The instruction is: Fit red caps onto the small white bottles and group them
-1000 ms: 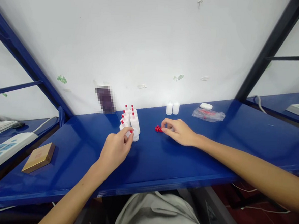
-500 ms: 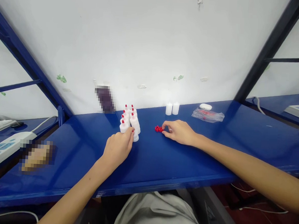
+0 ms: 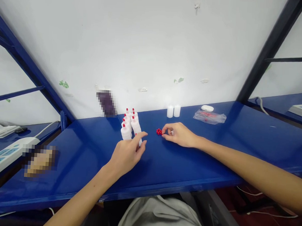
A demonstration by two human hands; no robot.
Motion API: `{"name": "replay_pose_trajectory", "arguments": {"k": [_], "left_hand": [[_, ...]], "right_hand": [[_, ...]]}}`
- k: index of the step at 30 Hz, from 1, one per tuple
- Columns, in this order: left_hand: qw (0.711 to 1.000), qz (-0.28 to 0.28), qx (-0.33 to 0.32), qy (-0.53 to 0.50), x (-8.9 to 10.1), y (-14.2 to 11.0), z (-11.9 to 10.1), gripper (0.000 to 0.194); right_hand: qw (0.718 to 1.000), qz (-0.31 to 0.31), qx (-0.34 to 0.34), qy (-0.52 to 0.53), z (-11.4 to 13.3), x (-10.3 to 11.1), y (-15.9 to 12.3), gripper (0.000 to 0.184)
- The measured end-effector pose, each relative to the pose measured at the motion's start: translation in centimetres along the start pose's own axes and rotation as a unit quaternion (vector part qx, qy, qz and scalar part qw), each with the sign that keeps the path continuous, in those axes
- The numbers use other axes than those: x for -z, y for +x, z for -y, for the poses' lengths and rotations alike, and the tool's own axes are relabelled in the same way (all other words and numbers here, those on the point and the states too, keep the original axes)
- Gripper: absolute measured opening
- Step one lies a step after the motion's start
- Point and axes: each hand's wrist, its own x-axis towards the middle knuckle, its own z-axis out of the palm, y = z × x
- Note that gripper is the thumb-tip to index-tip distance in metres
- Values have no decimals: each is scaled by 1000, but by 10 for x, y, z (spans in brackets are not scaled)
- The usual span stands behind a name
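Note:
Several white squeeze bottles (image 3: 135, 126) with small red tips stand upright in two rows left of centre. My left hand (image 3: 128, 153) is beside the nearest bottles, thumb and forefinger spread apart with nothing between them, and it partly hides the front bottle. On the table to the right lies a small cluster of red caps (image 3: 158, 131). My right hand (image 3: 179, 134) rests at the right side of that cluster, its thumb and forefinger pinched on a red cap at the edge. Something small and pale shows inside its curled fingers; I cannot make out what.
Two white bottles without red tips (image 3: 170, 111) stand near the wall. Behind my right hand lie a clear plastic bag (image 3: 209, 117) with red pieces and a white rounded case (image 3: 207, 108). A blurred tan object (image 3: 41, 162) lies on the blue table (image 3: 86, 163) at left.
My left hand has come off the front bottle's tip, moved slightly toward me and right, and its fingers have spread. My right hand has shifted slightly left at the red caps.

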Motion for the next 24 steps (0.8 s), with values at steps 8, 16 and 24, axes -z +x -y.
{"name": "replay_pose_trajectory", "arguments": {"k": [8,16,24], "left_hand": [[965,-85,-192,-154,-17,28,-17,26],[950,-157,-121,-242,-34,56,-27,19],[863,5,62,-501,-47,45,-50,13]], "right_hand": [[825,182,-34,533,9,-3,-3,19],[840,87,-30,535,8,-5,-1,38],[943,66,61,319,17,-9,-16,15]]}}
